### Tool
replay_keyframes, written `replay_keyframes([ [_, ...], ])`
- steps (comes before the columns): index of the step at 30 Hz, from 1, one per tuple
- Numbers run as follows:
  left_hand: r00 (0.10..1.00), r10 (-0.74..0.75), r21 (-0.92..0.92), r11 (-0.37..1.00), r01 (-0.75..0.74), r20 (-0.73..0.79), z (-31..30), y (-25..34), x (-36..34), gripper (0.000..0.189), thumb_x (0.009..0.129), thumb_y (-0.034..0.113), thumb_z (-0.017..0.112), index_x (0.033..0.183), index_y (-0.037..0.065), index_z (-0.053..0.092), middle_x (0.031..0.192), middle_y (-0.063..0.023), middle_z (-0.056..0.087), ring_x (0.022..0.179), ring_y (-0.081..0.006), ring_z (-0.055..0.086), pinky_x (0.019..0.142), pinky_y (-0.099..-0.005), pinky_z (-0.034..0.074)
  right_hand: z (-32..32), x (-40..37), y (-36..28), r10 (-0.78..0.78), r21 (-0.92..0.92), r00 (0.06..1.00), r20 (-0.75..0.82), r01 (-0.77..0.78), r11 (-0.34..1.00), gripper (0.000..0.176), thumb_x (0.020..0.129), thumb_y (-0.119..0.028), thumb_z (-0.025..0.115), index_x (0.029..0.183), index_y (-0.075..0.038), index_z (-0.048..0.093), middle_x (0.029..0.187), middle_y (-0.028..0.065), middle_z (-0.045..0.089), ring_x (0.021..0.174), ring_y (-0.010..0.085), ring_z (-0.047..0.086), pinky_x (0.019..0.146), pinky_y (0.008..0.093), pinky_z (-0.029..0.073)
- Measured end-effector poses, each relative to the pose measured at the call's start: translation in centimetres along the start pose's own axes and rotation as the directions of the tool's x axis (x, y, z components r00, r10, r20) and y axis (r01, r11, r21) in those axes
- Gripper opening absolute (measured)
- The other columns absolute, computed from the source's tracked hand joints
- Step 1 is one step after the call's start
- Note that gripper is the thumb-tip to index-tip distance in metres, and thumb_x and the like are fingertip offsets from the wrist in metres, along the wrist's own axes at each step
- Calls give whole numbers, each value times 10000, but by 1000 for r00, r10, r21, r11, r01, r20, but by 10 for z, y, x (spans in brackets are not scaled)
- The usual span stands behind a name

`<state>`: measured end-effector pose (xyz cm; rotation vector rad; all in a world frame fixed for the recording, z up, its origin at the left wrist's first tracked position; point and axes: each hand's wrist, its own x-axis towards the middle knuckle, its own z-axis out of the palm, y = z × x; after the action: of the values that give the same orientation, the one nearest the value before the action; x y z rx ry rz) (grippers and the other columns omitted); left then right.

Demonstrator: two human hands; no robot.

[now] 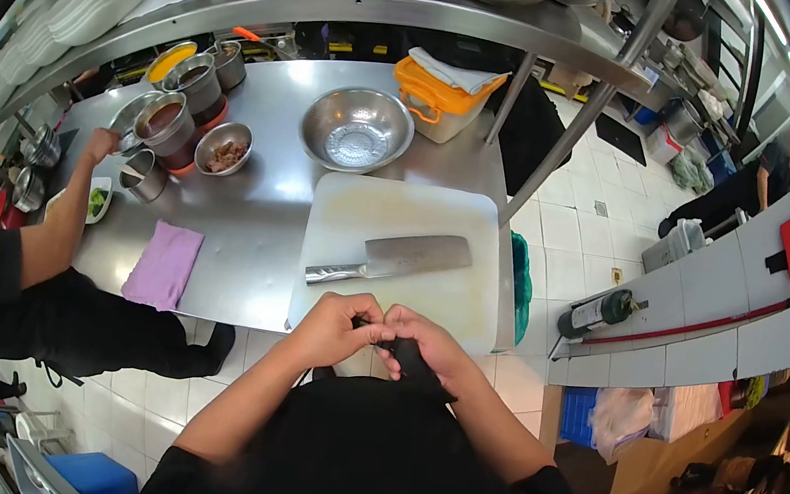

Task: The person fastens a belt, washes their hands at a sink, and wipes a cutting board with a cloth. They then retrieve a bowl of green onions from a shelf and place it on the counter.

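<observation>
Close together in front of my body, my left hand (339, 328) and my right hand (430, 340) pinch a piece of black cloth (417, 367) between the fingers. It hangs down against my black clothing, and its upper part is hidden by the fingers. Just beyond the hands lies a white cutting board (386, 311) at the table's front edge. A cleaver (419, 256) rests flat on the board, its metal handle to the left and blade to the right, touched by neither hand.
Behind the board stands a steel bowl (357, 129), beside an orange-lidded container (445, 92). A purple cloth (164, 265) lies left on the steel table. Several metal pots and a small bowl of food (225, 149) stand farther left, where a co-worker's hand (104, 143) reaches in.
</observation>
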<state>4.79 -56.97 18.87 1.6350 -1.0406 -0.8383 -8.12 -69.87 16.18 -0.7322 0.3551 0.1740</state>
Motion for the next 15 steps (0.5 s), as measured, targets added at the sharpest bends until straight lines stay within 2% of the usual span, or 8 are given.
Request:
replay_keyframes([
  [1,998,-4,-69,998,8,61,0,-2,1,128,812,94,663,761,-2,597,621,-25,601,597,-64,547,542,-229,440,-6,2,6,-8,5,999,53,8,1000,112,871,-197,454,833,-93,438,712,88,538,511,146,518,460,284,447],
  [3,992,-11,-141,990,29,125,0,-8,2,136,789,92,692,757,-2,600,633,-18,604,616,-56,544,554,-222,437,-11,2,15,-14,62,999,42,11,998,107,862,-197,451,837,-93,436,699,90,532,502,151,512,460,286,447],
  [6,984,-64,-74,994,77,164,-6,-12,9,142,758,97,723,762,5,615,644,-14,602,627,-53,540,567,-214,432,-14,2,23,-22,129,999,31,18,991,108,850,-200,445,846,-93,435,684,93,524,488,157,499,462,292,448],
  [9,980,-33,19,999,30,199,-8,-10,13,119,754,93,724,764,16,633,639,-4,602,618,-54,535,563,-216,432,-14,-1,23,-28,141,999,24,24,990,114,848,-208,441,852,-94,435,684,92,520,490,159,490,466,292,449],
  [11,963,-136,32,991,132,233,-8,-16,16,136,763,90,710,834,1,634,693,-44,631,663,-73,562,608,-230,450,-18,-3,23,-24,137,1000,18,22,990,117,848,-212,442,854,-95,437,686,89,518,497,159,488,470,288,449],
  [12,961,-141,32,990,137,239,-5,-22,16,136,763,90,710,834,1,634,693,-44,631,663,-73,562,608,-230,450,-20,-4,25,9,174,1000,-5,-8,985,131,862,-225,436,877,-95,449,695,83,521,511,151,488,476,281,450],
  [14,958,-15,-132,990,56,287,-1,-34,15,186,766,105,702,918,28,628,801,-60,644,724,-116,590,655,-254,457,-24,-5,26,45,215,999,-24,-39,976,147,876,-238,431,899,-96,461,705,76,523,524,142,488,483,274,450],
  [15,957,-20,-132,989,61,290,-1,-34,15,186,766,105,702,918,28,628,801,-60,644,724,-116,590,655,-254,457,-26,-8,26,67,212,997,-42,-57,976,178,896,-265,432,930,-95,472,714,65,524,535,131,490,489,266,451],
])
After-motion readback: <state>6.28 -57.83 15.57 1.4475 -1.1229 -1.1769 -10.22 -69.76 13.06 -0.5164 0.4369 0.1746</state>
